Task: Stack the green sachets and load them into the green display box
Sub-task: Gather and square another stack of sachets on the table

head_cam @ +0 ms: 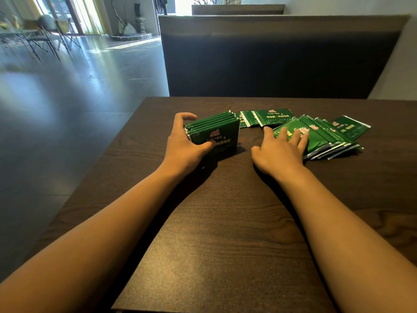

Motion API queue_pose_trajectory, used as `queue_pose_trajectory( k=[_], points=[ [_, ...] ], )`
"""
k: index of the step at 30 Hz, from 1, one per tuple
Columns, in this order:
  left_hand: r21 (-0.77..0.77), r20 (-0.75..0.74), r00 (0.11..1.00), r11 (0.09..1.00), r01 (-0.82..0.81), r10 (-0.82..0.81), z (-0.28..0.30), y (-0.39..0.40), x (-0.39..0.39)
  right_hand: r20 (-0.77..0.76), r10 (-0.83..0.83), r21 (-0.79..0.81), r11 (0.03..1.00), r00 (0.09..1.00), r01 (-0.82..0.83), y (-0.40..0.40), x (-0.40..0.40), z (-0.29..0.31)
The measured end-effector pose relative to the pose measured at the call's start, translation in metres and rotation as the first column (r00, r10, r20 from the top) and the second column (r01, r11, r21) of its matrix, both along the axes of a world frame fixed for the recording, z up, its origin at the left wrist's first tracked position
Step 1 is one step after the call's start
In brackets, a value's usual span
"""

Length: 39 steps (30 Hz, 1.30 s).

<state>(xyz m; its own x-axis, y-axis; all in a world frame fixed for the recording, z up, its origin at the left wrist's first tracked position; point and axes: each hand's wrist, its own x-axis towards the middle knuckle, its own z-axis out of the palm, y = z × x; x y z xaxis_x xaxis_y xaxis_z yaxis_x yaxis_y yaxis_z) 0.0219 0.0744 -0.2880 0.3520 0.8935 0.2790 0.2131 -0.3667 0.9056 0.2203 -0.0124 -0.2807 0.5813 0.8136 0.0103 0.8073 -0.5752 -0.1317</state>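
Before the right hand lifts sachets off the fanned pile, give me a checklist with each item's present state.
1. Left hand holds the upright stack of sachets steady on the table: ok; thumb on the front, fingers curled over the back.
2. Right hand is on the fanned pile: ok; its fingers lie flat on top.
3. Right hand has a grip on a sachet: not ok; nothing is pinched.
4. Fanned pile is squared up: not ok; the edges are splayed.
5. Loose sachets behind still to gather: ok, visible.
6. Green display box is open and within reach: cannot tell; no box can be made out.
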Motion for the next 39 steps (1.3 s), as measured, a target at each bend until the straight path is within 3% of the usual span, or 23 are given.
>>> queue_pose_trajectory(
  k=[3, 7, 10, 16, 33, 39],
  points=[
    [0.004, 0.000, 1.000, 1.000, 0.003, -0.003, 0.001, -0.001, 0.000, 0.011, 0.049, -0.012, 0.999, 0.999, -0.049, 0.000, -0.006, 0.002],
    [0.013, -0.005, 1.000, 1.000, 0.002, -0.001, 0.000, 0.000, 0.001, 0.015, 0.127, 0.087, 0.988, 0.992, -0.128, -0.001, -0.013, 0.005],
    [0.009, 0.001, 1.000, 1.000, 0.000, 0.000, 0.001, 0.000, 0.001, 0.057, 0.069, 0.129, 0.989, 0.996, -0.076, -0.002, -0.010, 0.008],
    [-0.010, 0.016, 1.000, 1.000, 0.007, -0.007, 0.000, 0.000, 0.001, -0.002, 0.019, 0.051, 0.998, 1.000, -0.019, -0.004, -0.004, 0.009],
    [0.011, 0.005, 0.999, 0.999, 0.046, -0.046, 0.000, -0.001, 0.001, -0.117, -0.017, 0.201, 0.979, 0.993, 0.041, 0.001, -0.003, 0.010],
    [0.000, -0.003, 0.999, 0.999, 0.033, -0.033, -0.002, 0.003, 0.001, -0.137, 0.054, 0.330, 0.944, 0.989, -0.006, -0.002, -0.005, 0.007]
  ],
)
